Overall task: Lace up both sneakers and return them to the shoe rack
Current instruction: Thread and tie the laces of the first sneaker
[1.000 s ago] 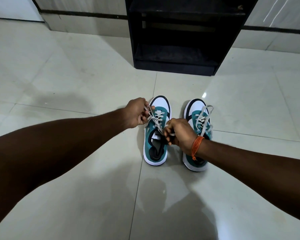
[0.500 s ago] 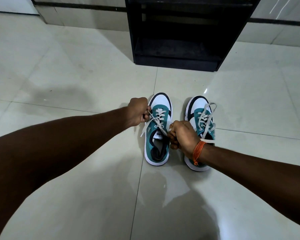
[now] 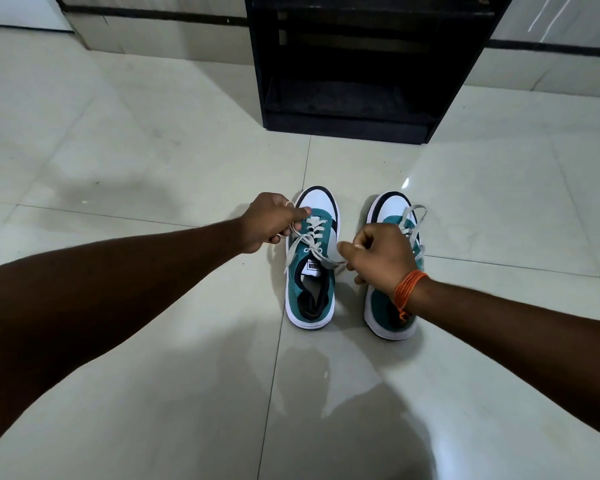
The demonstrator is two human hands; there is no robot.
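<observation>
1. Left sneaker (image 3: 310, 271) and right sneaker (image 3: 390, 296) side by side on the tiled floor (image 3: 153, 393), toes toward the black shoe rack (image 3: 354, 64); both well short of it; rack shelves in view hold nothing.
2. My left hand (image 3: 269, 221) clenched on one end of the left sneaker's white lace (image 3: 310, 242), just left of the eyelets; a loop sticks out above my knuckles.
3. My right hand (image 3: 381, 254) fisted, pinching the other lace end between the two shoes; hand covers the right sneaker's middle.
4. Right sneaker's lace (image 3: 411, 220) lies loose over its tongue.
5. Orange thread band (image 3: 407, 289) on my right wrist.
</observation>
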